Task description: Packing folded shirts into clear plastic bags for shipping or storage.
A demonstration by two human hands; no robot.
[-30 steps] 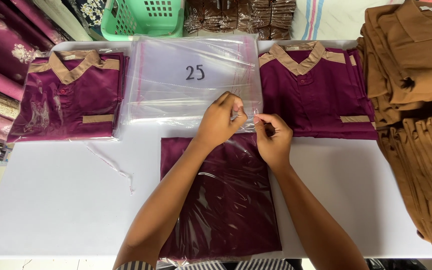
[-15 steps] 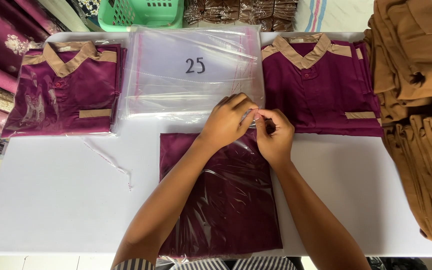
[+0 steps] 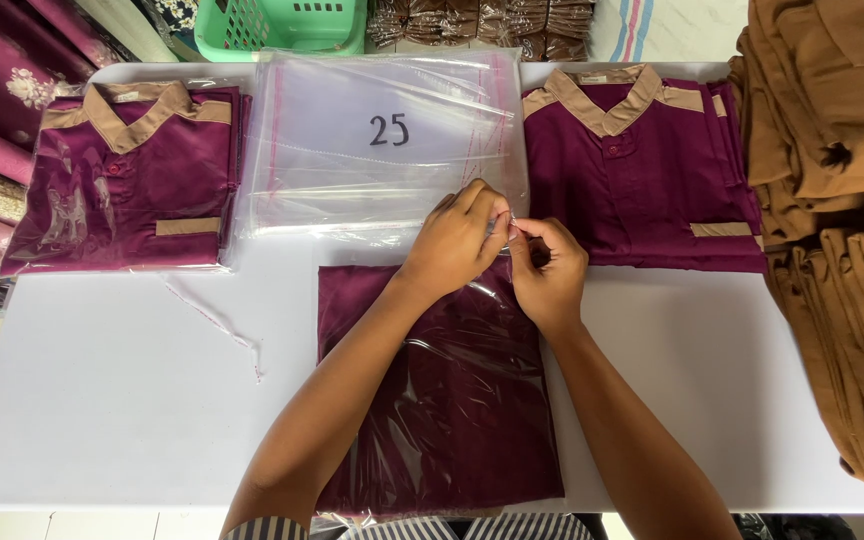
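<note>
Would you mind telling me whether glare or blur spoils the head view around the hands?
Head view: sharp and evenly lit; soft glare streaks the clear plastic bag over the folded maroon garment; left hand and right hand cast only faint shadows on the white table.

Lighting: bright, even, diffuse daylight; source direction cannot be told. Shadows: soft and faint, a thin one under the forearms on the white plastic counter (image 3: 102, 400). Glare: pale streaks on the stack of clear plastic bags (image 3: 382, 150); smaller sheen patches on the clear bag wrapped around the folded maroon garment (image 3: 452, 400). Focus: sharp across the whole frame, no motion blur. Distortion: counter edge bows slightly at the frame sides. Colour: saturated, natural.
</note>
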